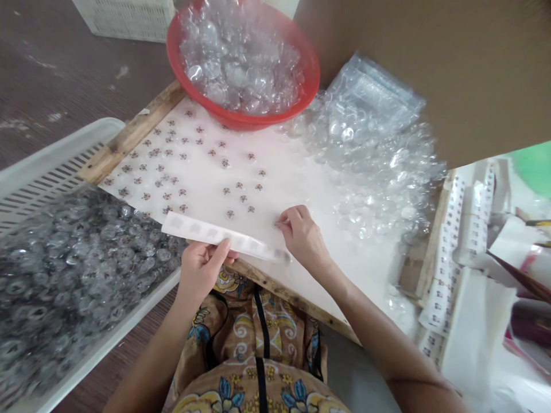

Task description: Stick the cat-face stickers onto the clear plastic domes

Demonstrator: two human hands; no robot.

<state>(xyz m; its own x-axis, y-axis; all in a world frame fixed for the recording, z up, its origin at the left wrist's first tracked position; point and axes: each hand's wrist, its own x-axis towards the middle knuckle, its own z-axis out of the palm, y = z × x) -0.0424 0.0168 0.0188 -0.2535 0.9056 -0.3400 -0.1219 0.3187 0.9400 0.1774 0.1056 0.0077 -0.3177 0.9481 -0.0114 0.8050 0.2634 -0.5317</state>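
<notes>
My left hand (204, 267) is closed on a white strip of sticker paper (215, 234), with the thumb on top and the fingers beneath. Faint grey shapes show along the strip, which slants over the near edge of the white work board (293, 172). Just past the strip's right end, my right hand (303, 232) is closed in a pinch above the board. Something tiny and dark shows at its fingertips, too small to name. Small printed stickers (226, 163) are scattered on the board's left half, several of them apparently on clear discs.
A red basin (314, 74) full of clear plastic pieces stands at the back. Loose clear discs (365, 189) and a plastic bag (374, 94) lie right. A white crate (116, 129) of bagged or clear round pieces is at left. Printed strips (447, 246) lie far right.
</notes>
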